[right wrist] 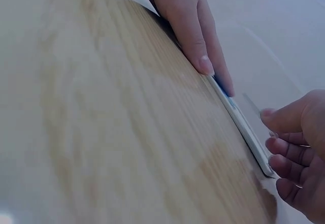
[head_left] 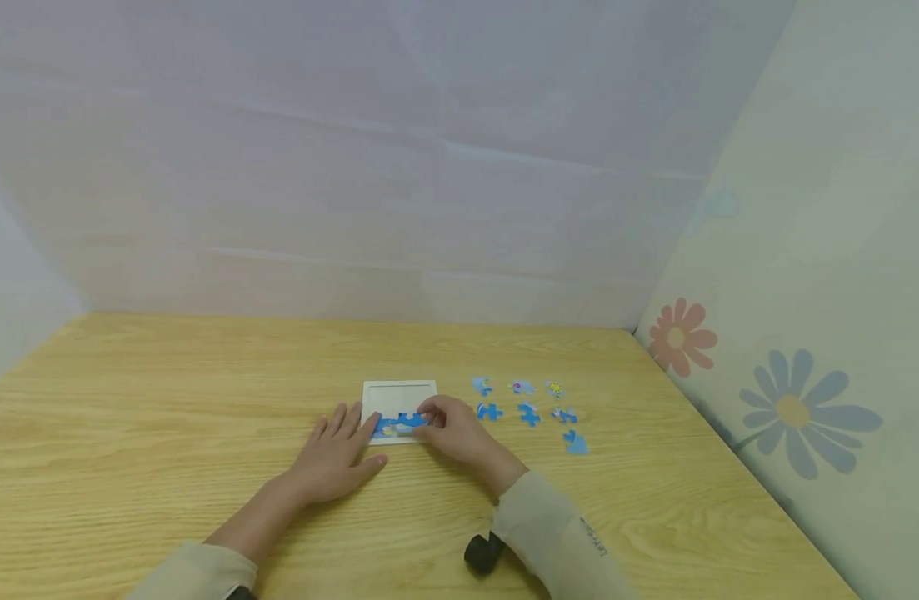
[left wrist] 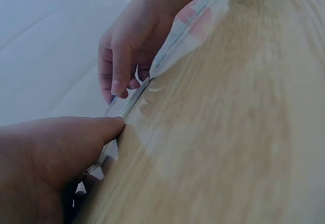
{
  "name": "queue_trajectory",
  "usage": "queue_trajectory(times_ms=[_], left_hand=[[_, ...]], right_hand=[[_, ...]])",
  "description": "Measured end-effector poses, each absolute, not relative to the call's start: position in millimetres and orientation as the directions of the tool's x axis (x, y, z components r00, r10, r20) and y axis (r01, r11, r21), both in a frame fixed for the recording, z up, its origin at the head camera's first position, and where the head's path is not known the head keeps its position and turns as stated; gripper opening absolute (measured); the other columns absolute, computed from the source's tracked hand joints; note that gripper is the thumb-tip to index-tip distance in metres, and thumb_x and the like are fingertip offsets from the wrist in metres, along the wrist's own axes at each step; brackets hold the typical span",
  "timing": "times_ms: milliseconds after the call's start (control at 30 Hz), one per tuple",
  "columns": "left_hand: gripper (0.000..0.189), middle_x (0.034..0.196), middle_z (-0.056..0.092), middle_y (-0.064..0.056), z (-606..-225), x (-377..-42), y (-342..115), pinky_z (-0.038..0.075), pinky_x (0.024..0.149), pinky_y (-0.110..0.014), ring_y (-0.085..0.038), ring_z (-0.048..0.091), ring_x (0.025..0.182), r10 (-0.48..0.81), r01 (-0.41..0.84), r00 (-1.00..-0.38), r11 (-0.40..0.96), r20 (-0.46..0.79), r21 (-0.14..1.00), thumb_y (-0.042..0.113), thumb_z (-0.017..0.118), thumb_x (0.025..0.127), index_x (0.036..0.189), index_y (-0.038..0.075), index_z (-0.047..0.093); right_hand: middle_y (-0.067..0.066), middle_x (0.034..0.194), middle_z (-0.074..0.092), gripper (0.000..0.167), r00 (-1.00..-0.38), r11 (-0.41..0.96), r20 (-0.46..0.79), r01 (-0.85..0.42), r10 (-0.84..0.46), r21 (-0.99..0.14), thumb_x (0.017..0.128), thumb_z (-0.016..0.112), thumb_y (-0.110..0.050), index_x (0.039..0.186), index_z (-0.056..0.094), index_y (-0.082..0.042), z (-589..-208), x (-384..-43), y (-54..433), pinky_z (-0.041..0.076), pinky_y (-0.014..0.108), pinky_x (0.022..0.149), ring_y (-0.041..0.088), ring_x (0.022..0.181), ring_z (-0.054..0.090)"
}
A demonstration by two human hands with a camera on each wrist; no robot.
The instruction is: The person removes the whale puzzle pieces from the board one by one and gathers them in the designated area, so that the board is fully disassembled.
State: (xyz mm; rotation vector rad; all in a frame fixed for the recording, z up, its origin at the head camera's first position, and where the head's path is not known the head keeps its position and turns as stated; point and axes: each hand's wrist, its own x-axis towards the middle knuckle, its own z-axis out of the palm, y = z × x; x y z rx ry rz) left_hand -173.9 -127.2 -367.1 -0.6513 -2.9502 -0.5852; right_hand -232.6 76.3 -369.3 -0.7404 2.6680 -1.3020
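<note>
A white puzzle frame (head_left: 400, 387) lies on the wooden table, with joined blue jigsaw pieces (head_left: 394, 427) along its near side. My left hand (head_left: 332, 462) rests at the frame's left side, fingers straight and spread, index fingertip on the left end of the pieces. Over the right end of the frame, my right hand (head_left: 455, 429) pinches a thin puzzle piece (right wrist: 252, 102) between thumb and fingers. From the right wrist that piece shows edge-on, tilted and raised above the frame; its picture side is hidden.
Several loose puzzle pieces (head_left: 529, 414) lie spread in rough rows right of the frame, one corner piece (head_left: 575, 442) nearest me. A black object (head_left: 483, 553) is by my right sleeve. A pale wall stands behind the table (head_left: 167, 400); a flowered wall (head_left: 804, 250) borders its right.
</note>
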Motion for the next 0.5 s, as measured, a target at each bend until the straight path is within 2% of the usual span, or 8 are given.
queue_trajectory(times_ms=[233, 500], left_hand=[[0.062, 0.134, 0.019, -0.029, -366.8, -175.4, -126.5, 0.009, 0.094, -0.056, -0.042, 0.012, 0.123, 0.398, 0.421, -0.907, 0.838, 0.139, 0.346, 0.04, 0.046, 0.087, 0.131, -0.002, 0.033], [0.063, 0.135, 0.018, -0.028, -365.3, -175.5, -127.9, 0.009, 0.095, -0.056, -0.041, 0.012, 0.123, 0.395, 0.413, -0.91, 0.837, 0.128, 0.36, 0.039, 0.046, 0.087, 0.131, -0.003, 0.032]], right_hand=[[-0.002, 0.085, 0.053, 0.021, -0.865, 0.516, 0.101, -0.383, -0.492, -0.766, 0.082, 0.06, -0.015, 0.101, 0.057, -0.006, -360.5, -233.0, 102.3, 0.042, 0.025, 0.06, 0.013, 0.071, 0.047], [0.0, 0.087, 0.053, 0.021, -0.831, 0.505, 0.169, -0.47, -0.53, -0.724, 0.082, 0.06, -0.014, 0.1, 0.057, -0.004, -352.8, -236.4, 135.7, 0.043, 0.026, 0.063, 0.014, 0.074, 0.049]])
